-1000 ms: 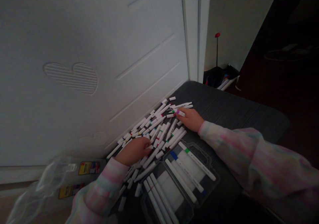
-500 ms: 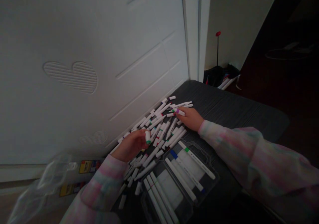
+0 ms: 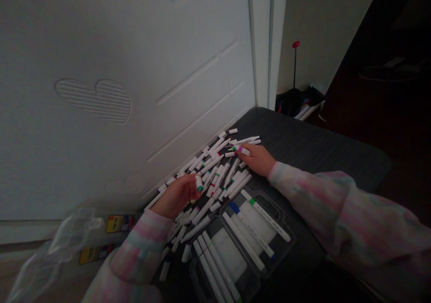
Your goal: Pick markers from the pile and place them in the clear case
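Note:
My left hand (image 3: 180,194) pinches a white marker cap (image 3: 199,184) with a green end, held above the left side of the marker pile. Over the pile's right side, my right hand (image 3: 257,158) is closed on an uncapped marker (image 3: 241,150); it has a white body, a purple band and a green part near the tip, which points left. Beneath and between both hands lie many loose white markers (image 3: 212,164) and separate caps, jumbled together. Just in front is an open clear plastic case (image 3: 286,224), with several capped markers lying in its two halves.
Everything rests on a dark grey padded surface (image 3: 323,146) against a white door panel (image 3: 151,60) with embossed hearts. At lower left are a clear plastic case (image 3: 63,240) and yellow-labelled packages (image 3: 116,223). A dark bag (image 3: 289,101) stands beyond the door frame.
The left hand has tilted the cap slightly, showing more of its green end. The right hand and its marker hold nearly the same place.

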{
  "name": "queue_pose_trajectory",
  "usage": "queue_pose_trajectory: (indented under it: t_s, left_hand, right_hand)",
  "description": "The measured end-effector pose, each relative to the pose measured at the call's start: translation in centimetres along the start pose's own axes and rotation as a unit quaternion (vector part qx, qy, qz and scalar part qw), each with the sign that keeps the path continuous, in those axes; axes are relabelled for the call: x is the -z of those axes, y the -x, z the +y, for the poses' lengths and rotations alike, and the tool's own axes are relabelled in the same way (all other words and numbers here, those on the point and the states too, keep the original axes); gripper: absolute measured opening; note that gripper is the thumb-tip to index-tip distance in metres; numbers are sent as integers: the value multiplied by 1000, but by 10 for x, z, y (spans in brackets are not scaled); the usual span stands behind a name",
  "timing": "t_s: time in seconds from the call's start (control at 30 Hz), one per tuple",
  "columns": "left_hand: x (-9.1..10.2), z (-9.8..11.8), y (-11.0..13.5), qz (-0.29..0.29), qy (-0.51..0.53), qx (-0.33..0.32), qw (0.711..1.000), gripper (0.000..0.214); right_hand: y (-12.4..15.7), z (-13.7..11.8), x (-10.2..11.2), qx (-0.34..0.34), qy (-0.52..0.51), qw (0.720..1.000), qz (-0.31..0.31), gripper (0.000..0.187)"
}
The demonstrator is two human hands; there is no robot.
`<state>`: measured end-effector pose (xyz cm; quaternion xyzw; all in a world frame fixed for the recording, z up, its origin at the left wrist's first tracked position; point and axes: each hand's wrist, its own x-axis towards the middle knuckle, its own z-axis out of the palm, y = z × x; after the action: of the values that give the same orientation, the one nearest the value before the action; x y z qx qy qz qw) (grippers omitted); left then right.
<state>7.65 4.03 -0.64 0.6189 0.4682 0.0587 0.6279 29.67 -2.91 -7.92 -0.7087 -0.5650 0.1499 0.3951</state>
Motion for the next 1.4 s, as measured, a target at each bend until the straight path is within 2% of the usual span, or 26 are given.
queue_pose_trajectory:
  t_s: [0.23, 0.47, 0.63, 0.87, 1.4]
  left_hand:
    - [2, -11, -3, -2, -189, -3, 982, 21]
    - [2, -17, -6, 48, -376, -18, 925, 18]
    - [6, -22, -10, 66, -464, -17, 883, 15]
    - [8, -24, -10, 53, -517, -5, 854, 12]
    - [9, -19, -9, 21, -550, 2, 835, 20]
  right_hand:
    - [0, 0, 0, 2, -1, 1000, 3, 20]
    - [0, 0, 0, 1, -4, 1000, 4, 20]
    - [0, 0, 1, 1, -5, 1000, 2, 21]
    - [1, -1, 1, -3, -7, 1000, 4, 21]
    - [0, -1, 1, -3, -5, 1000, -1, 21]
